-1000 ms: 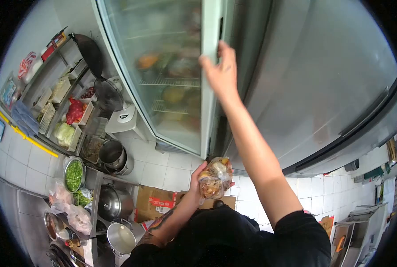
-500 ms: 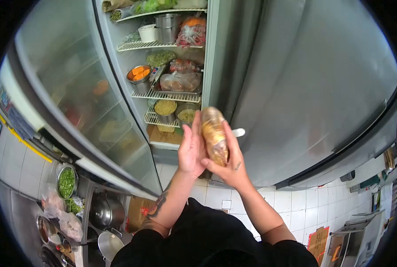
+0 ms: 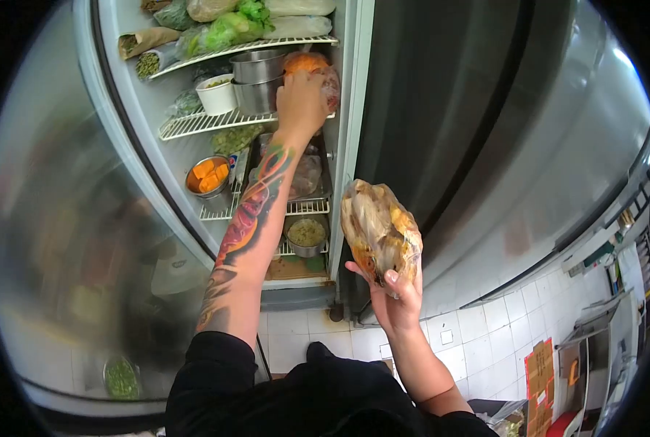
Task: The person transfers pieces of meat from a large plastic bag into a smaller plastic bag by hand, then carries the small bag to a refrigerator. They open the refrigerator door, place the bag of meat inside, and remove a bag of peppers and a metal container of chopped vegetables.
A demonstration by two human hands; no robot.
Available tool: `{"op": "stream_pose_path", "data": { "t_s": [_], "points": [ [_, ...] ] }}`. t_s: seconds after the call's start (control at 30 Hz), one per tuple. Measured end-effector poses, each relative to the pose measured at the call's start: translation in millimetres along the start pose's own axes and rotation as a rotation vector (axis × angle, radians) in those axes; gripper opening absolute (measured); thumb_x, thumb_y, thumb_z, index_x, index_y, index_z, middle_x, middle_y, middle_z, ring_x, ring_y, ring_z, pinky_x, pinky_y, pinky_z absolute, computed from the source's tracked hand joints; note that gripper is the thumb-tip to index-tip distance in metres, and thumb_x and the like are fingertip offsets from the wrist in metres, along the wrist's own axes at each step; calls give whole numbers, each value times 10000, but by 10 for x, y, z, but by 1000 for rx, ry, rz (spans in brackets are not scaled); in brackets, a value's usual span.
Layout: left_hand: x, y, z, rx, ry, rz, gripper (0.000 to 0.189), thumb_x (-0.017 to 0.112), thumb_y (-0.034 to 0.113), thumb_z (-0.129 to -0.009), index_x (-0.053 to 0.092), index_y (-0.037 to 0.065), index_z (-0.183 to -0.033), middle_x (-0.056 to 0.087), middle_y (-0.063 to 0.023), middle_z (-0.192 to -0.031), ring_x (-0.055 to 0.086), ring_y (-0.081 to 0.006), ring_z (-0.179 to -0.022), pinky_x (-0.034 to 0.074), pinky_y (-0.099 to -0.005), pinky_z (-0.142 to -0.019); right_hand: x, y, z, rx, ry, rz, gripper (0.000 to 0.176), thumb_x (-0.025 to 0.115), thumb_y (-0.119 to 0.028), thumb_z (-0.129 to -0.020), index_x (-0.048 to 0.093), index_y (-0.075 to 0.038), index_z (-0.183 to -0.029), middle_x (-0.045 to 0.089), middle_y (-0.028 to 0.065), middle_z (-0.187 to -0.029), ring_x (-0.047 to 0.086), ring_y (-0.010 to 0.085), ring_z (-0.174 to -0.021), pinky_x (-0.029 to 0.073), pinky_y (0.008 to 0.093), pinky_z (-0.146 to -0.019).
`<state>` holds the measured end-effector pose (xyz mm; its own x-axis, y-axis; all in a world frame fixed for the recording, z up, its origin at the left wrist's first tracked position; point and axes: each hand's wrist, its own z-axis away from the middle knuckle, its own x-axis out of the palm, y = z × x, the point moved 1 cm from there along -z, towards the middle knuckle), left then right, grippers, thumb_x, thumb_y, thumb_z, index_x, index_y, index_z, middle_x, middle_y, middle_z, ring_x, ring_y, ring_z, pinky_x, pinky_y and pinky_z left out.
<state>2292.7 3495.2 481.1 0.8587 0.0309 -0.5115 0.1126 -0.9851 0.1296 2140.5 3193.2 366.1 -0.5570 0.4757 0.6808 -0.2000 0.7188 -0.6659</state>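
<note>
A clear plastic bag of pale, yellowish food [image 3: 380,226] rests in my right hand [image 3: 398,295], the thumb over its lower end. My left hand [image 3: 301,102] reaches into the open fridge, up to the bagged orange and red items [image 3: 328,81] at the right of the second shelf. Its fingertips are at the bags; whether they grip is hard to see, though the fingers look bent together. Steel pots [image 3: 258,96] and a white tub [image 3: 216,95] stand just left of that hand.
The glass fridge door [image 3: 85,189] stands open at the left. Leafy greens [image 3: 234,30] lie on the top shelf [image 3: 245,53]. Lower down are a bowl of orange pieces [image 3: 208,175] and a steel container [image 3: 306,237]. A closed steel door [image 3: 514,146] fills the right side.
My left hand has left the bag of food and moved up into the fridge. The bag, in my right hand, has turned its broad side to view and shifted right.
</note>
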Motion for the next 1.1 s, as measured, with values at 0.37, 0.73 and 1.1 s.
{"op": "stream_pose_path", "data": {
  "t_s": [0.37,0.73,1.1],
  "points": [
    [-448,-547,464,-302,750,691,144,648,20,-895,701,-16,-1024,694,-121,-1010,672,-246,-937,514,-352,-877,375,283,-625,-173,-5,211,976,687,-157,-830,155,-132,-1648,344,156,-1593,440,359,-1428,525,516,-1030],
    [-1100,-959,1313,-589,777,1196,200,587,30,-1017,619,-51,-1197,674,-98,-1114,640,-140,-989,520,-297,-902,892,412,-2315,-658,-63,1046,740,725,-70,-789,534,-156,-1499,420,210,-1536,534,379,-1321,467,407,-1081],
    [-1318,-1100,1631,-664,674,1124,146,617,48,-1005,636,-44,-1117,674,-67,-1046,621,-111,-931,497,-261,-865,885,932,-3391,-709,56,1777,860,828,-130,-721,514,-319,-1498,255,341,-1583,344,517,-1409,476,500,-1081]
  ]
}}
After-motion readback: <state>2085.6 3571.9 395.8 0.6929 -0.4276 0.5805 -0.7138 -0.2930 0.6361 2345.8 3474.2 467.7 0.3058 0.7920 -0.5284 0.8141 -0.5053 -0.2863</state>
